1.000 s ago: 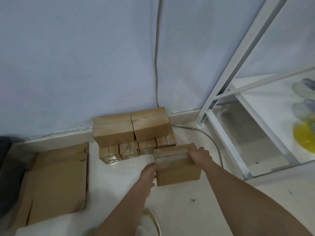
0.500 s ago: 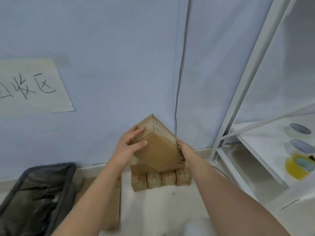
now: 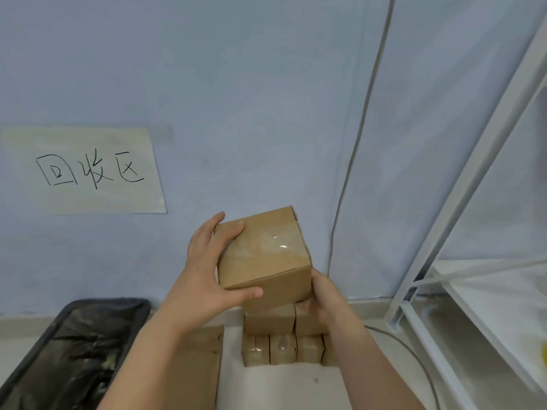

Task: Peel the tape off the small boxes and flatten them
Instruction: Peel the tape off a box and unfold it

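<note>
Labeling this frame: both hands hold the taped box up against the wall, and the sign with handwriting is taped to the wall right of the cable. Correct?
Not quite. In the head view the sign is left of the cable, not right of it. The rest holds: left hand and right hand hold the taped box up against the wall.

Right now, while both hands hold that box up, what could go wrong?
The box is in the air, held by the left hand at its side and the right hand low down; it might slip onto the stacked boxes below.

The clear tape is shiny and flat, so its edge may be hard to find, and peeling could tear the cardboard.
</note>
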